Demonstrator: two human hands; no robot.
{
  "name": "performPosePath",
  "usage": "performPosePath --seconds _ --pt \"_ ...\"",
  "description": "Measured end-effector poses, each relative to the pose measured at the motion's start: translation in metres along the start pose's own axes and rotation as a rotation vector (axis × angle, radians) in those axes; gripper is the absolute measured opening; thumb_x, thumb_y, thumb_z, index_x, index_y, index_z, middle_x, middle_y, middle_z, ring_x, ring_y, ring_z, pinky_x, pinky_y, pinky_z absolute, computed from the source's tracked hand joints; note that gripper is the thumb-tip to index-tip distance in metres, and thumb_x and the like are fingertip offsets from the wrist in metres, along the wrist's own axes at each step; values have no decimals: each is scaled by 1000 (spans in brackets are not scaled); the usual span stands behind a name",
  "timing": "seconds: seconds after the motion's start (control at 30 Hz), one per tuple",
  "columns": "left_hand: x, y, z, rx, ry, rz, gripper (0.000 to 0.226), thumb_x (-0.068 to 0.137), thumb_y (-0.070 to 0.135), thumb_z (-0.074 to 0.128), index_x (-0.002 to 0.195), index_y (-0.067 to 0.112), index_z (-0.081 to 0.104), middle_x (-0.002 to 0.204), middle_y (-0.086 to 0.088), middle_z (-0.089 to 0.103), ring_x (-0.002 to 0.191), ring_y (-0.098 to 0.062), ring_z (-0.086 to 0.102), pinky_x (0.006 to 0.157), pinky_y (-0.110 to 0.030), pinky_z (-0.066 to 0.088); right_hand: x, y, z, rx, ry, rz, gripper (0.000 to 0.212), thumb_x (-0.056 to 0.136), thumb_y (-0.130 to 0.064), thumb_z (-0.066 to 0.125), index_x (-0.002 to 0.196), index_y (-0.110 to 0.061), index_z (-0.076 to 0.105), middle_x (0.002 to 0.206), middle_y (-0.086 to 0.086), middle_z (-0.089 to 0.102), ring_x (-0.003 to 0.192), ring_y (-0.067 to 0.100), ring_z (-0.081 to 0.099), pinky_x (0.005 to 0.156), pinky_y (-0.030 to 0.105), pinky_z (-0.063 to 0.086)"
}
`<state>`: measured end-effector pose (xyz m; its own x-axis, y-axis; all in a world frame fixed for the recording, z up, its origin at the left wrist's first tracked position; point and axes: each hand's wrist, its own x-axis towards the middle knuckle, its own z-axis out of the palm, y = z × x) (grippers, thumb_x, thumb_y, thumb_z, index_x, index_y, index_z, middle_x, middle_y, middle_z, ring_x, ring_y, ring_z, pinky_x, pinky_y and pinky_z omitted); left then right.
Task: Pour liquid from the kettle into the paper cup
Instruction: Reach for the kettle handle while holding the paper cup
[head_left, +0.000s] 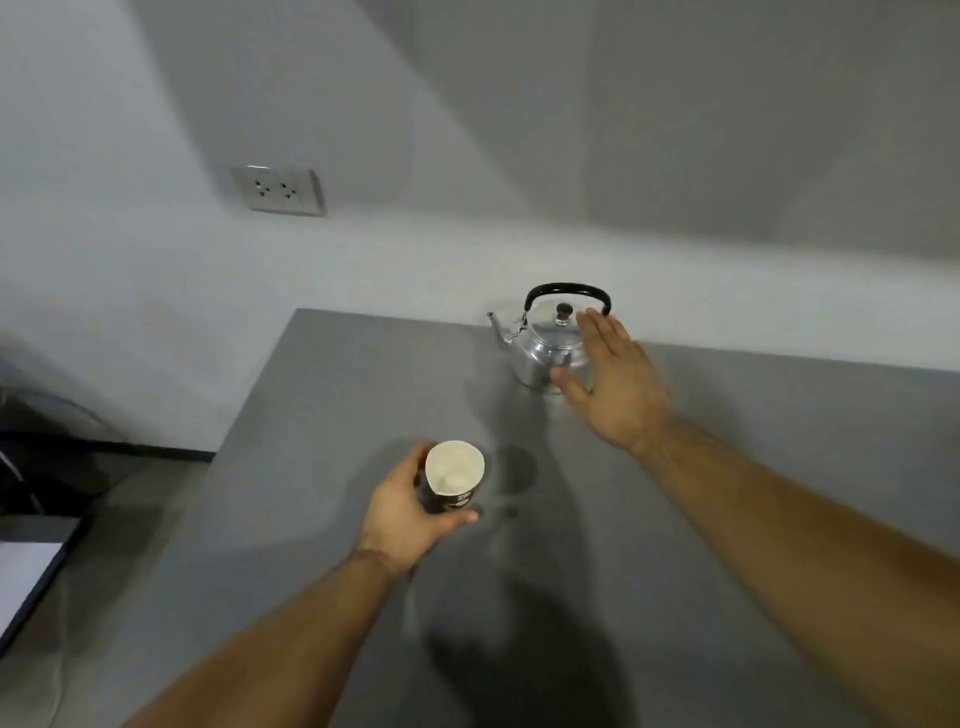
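The small shiny metal kettle with its black arched handle upright and black-knobbed lid on sits at the far edge of my grey table, spout pointing to my left, toward the wall side. My right hand hovers just in front of its body, fingers spread flat and gripping nothing; whether it touches the metal I cannot tell. Nearer to me, well apart from the kettle, my left hand is wrapped around the dark paper cup with the pale inside, thumb along the front, the cup upright or nearly so and looking empty. The step now, as I judge it, is taking the handle: I should lift my right hand up and over, close it round the middle of the black arch so the kettle hangs level, and avoid the metal body in case it is hot. I would keep the cup steady without squeezing its soft wall. A grey socket plate sits on the white wall behind.
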<state>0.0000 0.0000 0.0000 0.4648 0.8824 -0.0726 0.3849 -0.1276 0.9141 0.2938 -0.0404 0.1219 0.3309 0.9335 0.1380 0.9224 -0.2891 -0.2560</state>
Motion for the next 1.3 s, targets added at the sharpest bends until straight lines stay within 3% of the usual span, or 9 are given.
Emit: performPosePath --seconds 0.13,0.33,0.43,0.53,0.63,0.73,1.03,1.17,1.3 --pt "21 -18 7 -38 26 -33 67 58 32 97 111 51 63 108 22 75 100 -2 71 89 -28 59 32 1 19 -27 -12 43 83 103 -57 45 167 -12 18 176 5 19 161 24 13 128 52 21" --pt "49 -24 15 -51 26 -17 57 63 34 93 109 51 65 107 21 75 100 -4 72 90 -35 60 79 6 23 -65 -6 59 79 105 -53 45 167 -11 18 176 5 18 161 25 12 129 51 21" --pt "59 -26 20 -49 48 19 55 62 42 91 107 58 64 107 22 74 101 -2 71 90 -31 59 103 10 22 -72 -41 71 74 106 -49 44 167 -13 20 175 5 20 161 25 14 129 51 20" --pt "61 -30 25 -37 73 40 57 63 42 91 112 55 65 108 22 74 102 -2 71 89 -31 59 126 13 21 -94 -44 38 60 107 -42 46 160 -14 39 164 9 43 152 29 35 123 50 31" --pt "61 -34 27 -23 83 57 60 66 36 92 117 49 65 110 21 74 103 -3 71 89 -31 59 145 14 18 -90 -48 34 42 107 -44 45 136 -18 61 128 7 68 118 32 60 97 46 50" --pt "60 -30 25 11 110 92 60 65 39 90 114 60 61 111 29 70 101 3 69 84 -19 55 158 17 15 -90 -115 28 41 106 -51 42 119 -19 65 105 4 71 96 30 65 80 43 52" --pt "61 -29 30 53 136 101 57 63 34 90 109 55 63 106 33 69 100 7 67 84 -16 54 153 33 15 128 -88 1 29 103 -49 52 105 -26 70 82 -4 72 82 23 67 71 36 50" --pt "61 -30 30 58 134 92 62 61 43 88 109 67 58 110 41 65 99 13 64 81 -7 49 133 28 4 159 -33 -27 28 102 -50 54 106 -30 74 84 -7 75 83 21 68 75 36 54" --pt "63 -35 31 40 118 68 62 60 45 89 109 67 59 107 35 70 97 9 68 82 -14 54 108 18 -22 145 46 -49 28 100 -53 55 107 -37 77 88 -13 78 86 15 70 78 37 57"
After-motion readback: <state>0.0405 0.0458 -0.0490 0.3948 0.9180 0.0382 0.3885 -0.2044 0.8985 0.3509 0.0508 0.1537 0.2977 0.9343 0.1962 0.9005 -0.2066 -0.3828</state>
